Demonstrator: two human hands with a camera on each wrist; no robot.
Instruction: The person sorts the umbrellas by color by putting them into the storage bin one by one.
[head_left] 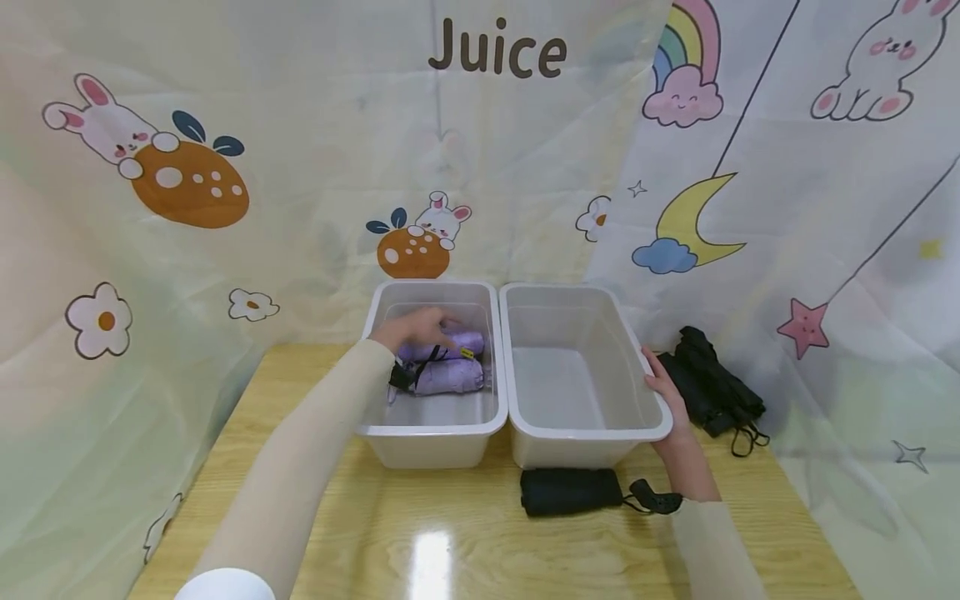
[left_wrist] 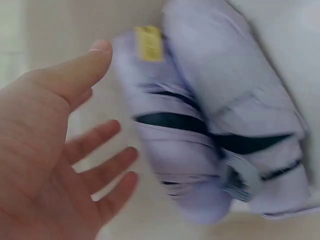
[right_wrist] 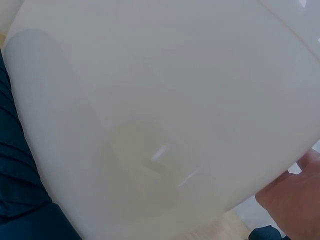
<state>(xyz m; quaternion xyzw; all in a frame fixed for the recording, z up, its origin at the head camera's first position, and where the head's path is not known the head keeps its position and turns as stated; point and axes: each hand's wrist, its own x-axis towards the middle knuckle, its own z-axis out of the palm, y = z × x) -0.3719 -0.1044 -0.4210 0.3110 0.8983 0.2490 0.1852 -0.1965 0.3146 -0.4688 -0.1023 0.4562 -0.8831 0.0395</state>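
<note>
Two folded lilac umbrellas lie side by side in the left white bin (head_left: 435,431). The upper one, a lilac umbrella with a yellow tag (left_wrist: 150,45), is the closer to my left hand (head_left: 416,327). That hand hovers inside the bin with its fingers spread and a gap before the umbrella in the left wrist view. The other lilac umbrella (head_left: 450,377) has a black strap and a dark handle. At the right white bin (head_left: 588,434), my right hand (head_left: 671,400) holds the outer right side, fingertips at the rim. Nothing lies inside that bin.
A folded black umbrella (head_left: 570,492) with a wrist loop lies on the wooden table (head_left: 375,533) in front of the right bin. More black folded umbrellas (head_left: 708,383) lie to its right. A printed cloth (head_left: 315,150) hangs behind the bins.
</note>
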